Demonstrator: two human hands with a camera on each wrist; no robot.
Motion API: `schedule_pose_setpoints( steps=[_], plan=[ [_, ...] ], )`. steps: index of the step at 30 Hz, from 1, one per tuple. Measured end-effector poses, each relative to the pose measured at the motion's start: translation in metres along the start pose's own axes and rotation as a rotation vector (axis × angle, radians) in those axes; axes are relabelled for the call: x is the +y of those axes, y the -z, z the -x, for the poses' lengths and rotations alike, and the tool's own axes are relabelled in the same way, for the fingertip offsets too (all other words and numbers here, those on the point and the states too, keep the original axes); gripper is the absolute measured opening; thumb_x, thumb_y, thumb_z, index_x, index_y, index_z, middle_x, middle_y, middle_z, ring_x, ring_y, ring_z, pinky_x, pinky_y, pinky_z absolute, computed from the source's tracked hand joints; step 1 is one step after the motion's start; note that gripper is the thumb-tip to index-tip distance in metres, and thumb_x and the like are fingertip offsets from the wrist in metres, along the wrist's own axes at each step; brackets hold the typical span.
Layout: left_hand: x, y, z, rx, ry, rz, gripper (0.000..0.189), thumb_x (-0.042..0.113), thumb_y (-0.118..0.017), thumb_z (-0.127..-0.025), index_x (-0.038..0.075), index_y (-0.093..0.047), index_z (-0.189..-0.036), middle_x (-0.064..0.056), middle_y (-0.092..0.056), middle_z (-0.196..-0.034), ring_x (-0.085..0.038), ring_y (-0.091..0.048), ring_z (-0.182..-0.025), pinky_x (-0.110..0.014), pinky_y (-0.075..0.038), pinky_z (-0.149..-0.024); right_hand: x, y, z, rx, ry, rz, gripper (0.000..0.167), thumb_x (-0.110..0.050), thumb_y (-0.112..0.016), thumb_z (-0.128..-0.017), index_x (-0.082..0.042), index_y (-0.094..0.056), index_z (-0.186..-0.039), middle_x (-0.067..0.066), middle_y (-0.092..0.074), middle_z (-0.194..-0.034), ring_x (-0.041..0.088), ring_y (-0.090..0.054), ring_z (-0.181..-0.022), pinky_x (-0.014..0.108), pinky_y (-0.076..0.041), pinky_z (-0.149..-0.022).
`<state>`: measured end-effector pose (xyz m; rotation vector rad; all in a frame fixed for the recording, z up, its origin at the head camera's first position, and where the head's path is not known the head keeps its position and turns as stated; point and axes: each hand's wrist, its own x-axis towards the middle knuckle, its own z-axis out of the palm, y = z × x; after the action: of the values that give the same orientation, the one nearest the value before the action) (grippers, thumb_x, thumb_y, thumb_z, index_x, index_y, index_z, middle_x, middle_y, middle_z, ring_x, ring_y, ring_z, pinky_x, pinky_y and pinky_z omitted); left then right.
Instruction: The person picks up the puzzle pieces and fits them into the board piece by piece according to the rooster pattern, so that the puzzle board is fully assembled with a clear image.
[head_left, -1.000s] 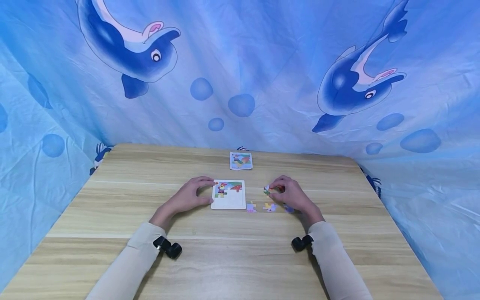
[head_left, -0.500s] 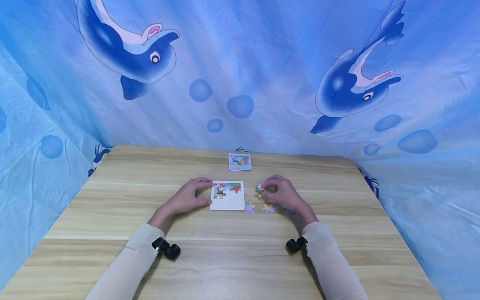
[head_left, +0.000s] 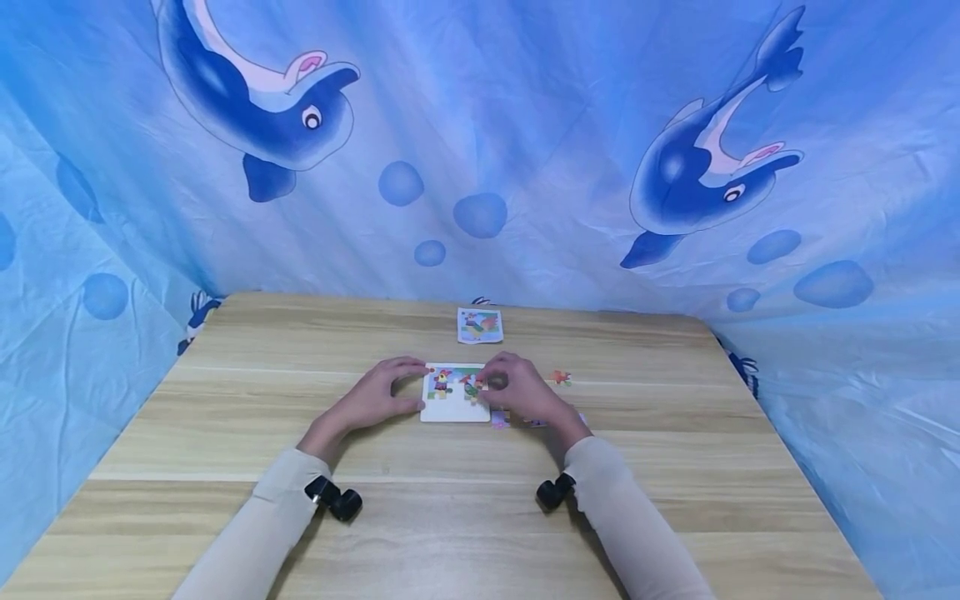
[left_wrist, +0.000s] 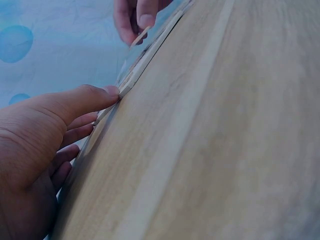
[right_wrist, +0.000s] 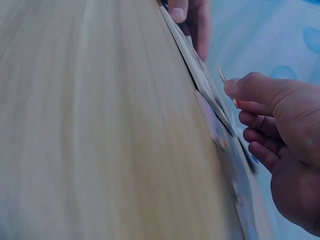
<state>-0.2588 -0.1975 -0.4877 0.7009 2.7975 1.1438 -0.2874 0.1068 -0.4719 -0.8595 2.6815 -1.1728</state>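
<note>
In the head view a white-framed puzzle board (head_left: 453, 411) lies on the table, its upper part bearing several colourful joined pieces (head_left: 441, 379). My left hand (head_left: 382, 390) holds the board by its left side, thumb at the near corner and index finger at the far one. Over the board's right part, my right hand (head_left: 521, 390) pinches a green and multicoloured puzzle piece (head_left: 472, 388) between thumb and fingers. The right wrist view shows this piece (right_wrist: 221, 75) tilted and raised above the board; its far side is hidden by the fingertips.
Right of the board lie loose puzzle pieces: an orange-red one (head_left: 560, 377) farther back and a purple one (head_left: 500, 419) close by the board's near right corner. Others are partly covered by the right hand. Behind the board lies a small picture card (head_left: 480, 326).
My right hand has carried the puzzle piece leftward from the loose pieces to over the board, uncovering the orange-red piece. The left hand stays at the board's left side.
</note>
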Motion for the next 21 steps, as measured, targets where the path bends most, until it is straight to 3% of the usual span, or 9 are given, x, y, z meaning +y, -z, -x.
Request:
schedule_pose_setpoints(
  steps=[8,21],
  plan=[
    [0.002,0.0,-0.001,0.01,-0.008,0.005,0.062,0.028,-0.08,-0.088,0.009,-0.061,-0.143,-0.015,-0.051,-0.156,-0.043,-0.043,-0.147,-0.065,-0.032,-0.121,-0.008,-0.018,-0.014,0.005,0.064,0.048,0.02,-0.017,-0.083,-0.088,-0.011,-0.079,-0.106,0.002,-0.069,-0.11,0.019,-0.062,-0.106,0.038,-0.054,-0.095],
    [0.001,0.0,-0.001,0.003,0.002,0.01,0.061,0.029,-0.079,-0.088,0.01,-0.061,-0.144,-0.014,-0.05,-0.156,-0.042,-0.041,-0.148,-0.065,-0.031,-0.122,-0.016,-0.023,-0.018,-0.003,0.063,0.145,0.02,-0.019,-0.084,-0.087,-0.012,-0.08,-0.105,0.004,-0.07,-0.111,0.024,-0.06,-0.111,0.04,-0.052,-0.097]
  ],
)
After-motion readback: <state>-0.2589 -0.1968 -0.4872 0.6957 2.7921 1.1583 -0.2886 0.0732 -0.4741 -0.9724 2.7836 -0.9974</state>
